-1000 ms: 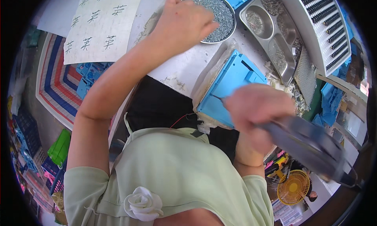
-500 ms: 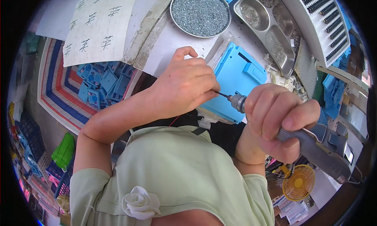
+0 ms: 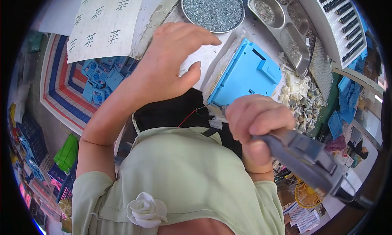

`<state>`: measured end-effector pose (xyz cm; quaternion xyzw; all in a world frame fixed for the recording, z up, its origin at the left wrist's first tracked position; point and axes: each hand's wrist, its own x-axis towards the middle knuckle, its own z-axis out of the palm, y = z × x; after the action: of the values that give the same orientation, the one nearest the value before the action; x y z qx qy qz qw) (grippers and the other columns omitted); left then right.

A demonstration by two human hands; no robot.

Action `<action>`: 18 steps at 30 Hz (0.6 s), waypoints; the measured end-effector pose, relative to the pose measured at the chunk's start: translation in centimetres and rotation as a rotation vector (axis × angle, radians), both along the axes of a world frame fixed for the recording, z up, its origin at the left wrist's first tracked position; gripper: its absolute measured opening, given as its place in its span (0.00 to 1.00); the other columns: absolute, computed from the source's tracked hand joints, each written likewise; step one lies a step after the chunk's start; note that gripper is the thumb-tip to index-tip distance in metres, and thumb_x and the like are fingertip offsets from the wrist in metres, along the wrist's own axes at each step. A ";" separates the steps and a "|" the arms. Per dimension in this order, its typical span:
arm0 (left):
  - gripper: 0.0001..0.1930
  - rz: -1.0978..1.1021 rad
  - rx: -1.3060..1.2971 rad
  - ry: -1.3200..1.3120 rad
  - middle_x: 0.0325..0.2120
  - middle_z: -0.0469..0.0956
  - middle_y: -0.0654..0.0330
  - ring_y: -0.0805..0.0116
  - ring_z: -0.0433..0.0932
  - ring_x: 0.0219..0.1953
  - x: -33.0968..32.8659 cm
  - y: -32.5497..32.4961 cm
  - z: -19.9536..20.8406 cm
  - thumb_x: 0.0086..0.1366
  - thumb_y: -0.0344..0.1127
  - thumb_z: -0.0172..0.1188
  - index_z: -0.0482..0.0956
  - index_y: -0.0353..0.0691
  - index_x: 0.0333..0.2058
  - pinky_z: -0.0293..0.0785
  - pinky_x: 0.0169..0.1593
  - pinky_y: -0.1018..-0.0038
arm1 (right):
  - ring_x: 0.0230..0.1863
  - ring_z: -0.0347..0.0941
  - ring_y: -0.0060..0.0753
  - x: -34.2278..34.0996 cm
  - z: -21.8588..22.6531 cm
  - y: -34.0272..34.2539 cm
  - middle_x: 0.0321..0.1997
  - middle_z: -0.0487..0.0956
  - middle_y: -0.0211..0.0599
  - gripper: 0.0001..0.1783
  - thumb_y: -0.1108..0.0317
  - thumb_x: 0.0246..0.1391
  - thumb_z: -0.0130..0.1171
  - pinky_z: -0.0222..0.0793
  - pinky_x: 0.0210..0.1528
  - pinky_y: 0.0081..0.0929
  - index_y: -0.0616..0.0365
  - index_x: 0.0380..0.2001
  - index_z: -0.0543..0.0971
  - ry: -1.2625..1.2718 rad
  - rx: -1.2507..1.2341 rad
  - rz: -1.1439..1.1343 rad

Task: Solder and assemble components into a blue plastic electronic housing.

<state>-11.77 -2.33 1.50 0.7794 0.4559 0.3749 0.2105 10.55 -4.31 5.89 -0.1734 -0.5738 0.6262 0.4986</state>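
Observation:
In my right hand (image 3: 261,120) is a grey powered screwdriver (image 3: 304,155), slightly blurred, its fingers wrapped around the body. The driver's front end is beside the near left corner of a blue plastic casing (image 3: 245,73); its bit is hard to make out. This casing lies flat on the white work surface, and its upper face has a raised block. My left hand (image 3: 173,59) hovers left of the casing with thumb and forefinger apart, nothing visible between them. Just beyond its fingertips stands a round metal dish filled with small silver screws (image 3: 212,8).
At the back right are a steel compartment tray (image 3: 301,57) of small parts and a white rack with black pieces (image 3: 347,24). Small white and grey parts (image 3: 302,98) lie right of the casing. A striped bag (image 3: 61,77) at left holds blue pieces. A marked paper sheet (image 3: 104,24) lies back left.
My left hand has gone from the driver's bit up and left toward the screw dish, its fingers spreading. My right hand has brought the screwdriver left and slightly nearer to me.

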 end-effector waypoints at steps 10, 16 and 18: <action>0.14 -0.088 0.072 -0.114 0.41 0.81 0.58 0.55 0.78 0.45 4.2 1.3 -2.0 0.55 0.21 0.60 0.82 0.41 0.41 0.71 0.51 0.62 | 0.16 0.69 0.33 0.1 0.0 0.4 0.16 0.72 0.32 0.11 0.72 0.48 0.70 0.67 0.21 0.29 0.59 0.30 0.76 -0.101 0.106 0.050; 0.16 -0.333 0.087 -0.046 0.45 0.81 0.61 0.56 0.77 0.44 9.8 1.7 -1.0 0.54 0.31 0.69 0.83 0.42 0.43 0.71 0.49 0.62 | 0.18 0.68 0.29 10.7 3.3 1.3 0.18 0.72 0.28 0.20 0.61 0.56 0.68 0.67 0.26 0.33 0.60 0.45 0.74 0.068 0.161 -0.317; 0.18 -0.360 0.100 0.028 0.47 0.81 0.61 0.57 0.76 0.45 11.2 1.9 -1.3 0.53 0.34 0.70 0.84 0.43 0.44 0.70 0.49 0.61 | 0.18 0.66 0.27 12.4 2.8 1.3 0.18 0.70 0.27 0.18 0.60 0.58 0.64 0.64 0.26 0.32 0.58 0.44 0.72 0.002 0.163 -0.439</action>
<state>-0.53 -0.43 0.25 0.8630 0.2924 0.3426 0.2289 22.95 -2.99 8.71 -0.2524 -0.5706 0.4546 0.6356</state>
